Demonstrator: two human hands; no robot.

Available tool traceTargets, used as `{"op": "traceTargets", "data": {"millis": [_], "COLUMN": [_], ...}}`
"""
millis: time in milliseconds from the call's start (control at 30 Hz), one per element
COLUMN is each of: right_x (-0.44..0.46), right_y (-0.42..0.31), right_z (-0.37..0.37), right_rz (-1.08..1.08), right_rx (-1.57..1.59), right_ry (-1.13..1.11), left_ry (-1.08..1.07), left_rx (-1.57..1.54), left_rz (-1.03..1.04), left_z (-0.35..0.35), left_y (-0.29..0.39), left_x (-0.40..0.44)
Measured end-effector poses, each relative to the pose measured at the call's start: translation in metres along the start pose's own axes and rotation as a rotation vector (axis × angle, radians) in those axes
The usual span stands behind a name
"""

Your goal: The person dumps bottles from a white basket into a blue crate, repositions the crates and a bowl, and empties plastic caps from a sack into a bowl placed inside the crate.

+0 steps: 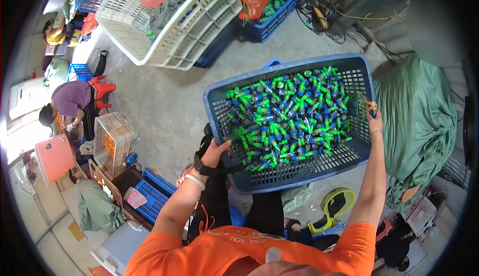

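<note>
A dark blue plastic crate [299,172] with slotted walls is in front of my body, tilted slightly in the view. Inside it lies a heap of small plastic pieces [292,121], bright green with blue and clear or dark parts; they look like tiny bottles. My left hand [215,154] grips the crate's left side, fingers partly hidden by the wall. On the opposite side, my right hand [375,122] is closed around the right rim, close to an orange tie [370,106]. Whether the crate touches the floor is unclear.
A large white crate [174,41] stands ahead, beside a blue crate [267,26] of similar pieces. Green sacks [416,126] bulge at the right, below tangled cables [324,19]. Left, a person in purple [72,99] bends near a red stool [103,92] and white basket [116,138].
</note>
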State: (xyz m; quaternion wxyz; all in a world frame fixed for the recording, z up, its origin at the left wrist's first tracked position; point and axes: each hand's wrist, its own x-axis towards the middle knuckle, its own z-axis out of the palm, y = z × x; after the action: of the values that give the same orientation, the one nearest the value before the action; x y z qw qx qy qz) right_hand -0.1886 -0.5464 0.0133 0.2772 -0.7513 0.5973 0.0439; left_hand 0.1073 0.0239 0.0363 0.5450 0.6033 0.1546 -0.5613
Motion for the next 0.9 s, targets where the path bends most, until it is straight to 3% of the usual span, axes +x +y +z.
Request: {"op": "traceTargets", "data": {"millis": [167,333,400,533,600,667,733,800,900], "right_x": [-0.038,-0.110,-0.136,-0.213,-0.254,-0.300,-0.334,-0.368,-0.398], "right_y": [-0.037,-0.096,-0.100,-0.133,-0.153,-0.195,-0.189,-0.202,-0.215], "right_z": [-0.009,-0.002,0.011,0.057,0.077,0.087,0.115,0.133,0.161], "right_rz": [-0.172,-0.320,-0.509,-0.489,-0.600,-0.482,-0.395,-0.269,-0.138], "right_rx": [-0.285,-0.532,-0.405,-0.329,-0.321,-0.285,-0.255,-0.292,-0.260], "right_ry": [0.197,0.460,0.429,0.257,0.169,0.076,0.063,0.051,0.070], "left_ry": [-0.145,-0.200,-0.362,-0.497,-0.559,-0.592,-0.640,-0.589,-0.550], "left_rx": [-0.097,-0.260,-0.286,-0.408,-0.446,-0.425,-0.411,-0.218,-0.061], "left_rz": [-0.037,0.130,0.204,0.269,0.216,0.210,0.111,0.234,0.244], "left_z": [-0.005,-0.046,-0.060,-0.082,-0.096,-0.105,-0.113,-0.123,-0.137], "left_y": [0.038,0.099,0.123,0.163,0.179,0.190,0.195,0.218,0.240], "left_x": [-0.015,-0.040,-0.046,-0.060,-0.069,-0.069,-0.078,-0.088,-0.095]}}
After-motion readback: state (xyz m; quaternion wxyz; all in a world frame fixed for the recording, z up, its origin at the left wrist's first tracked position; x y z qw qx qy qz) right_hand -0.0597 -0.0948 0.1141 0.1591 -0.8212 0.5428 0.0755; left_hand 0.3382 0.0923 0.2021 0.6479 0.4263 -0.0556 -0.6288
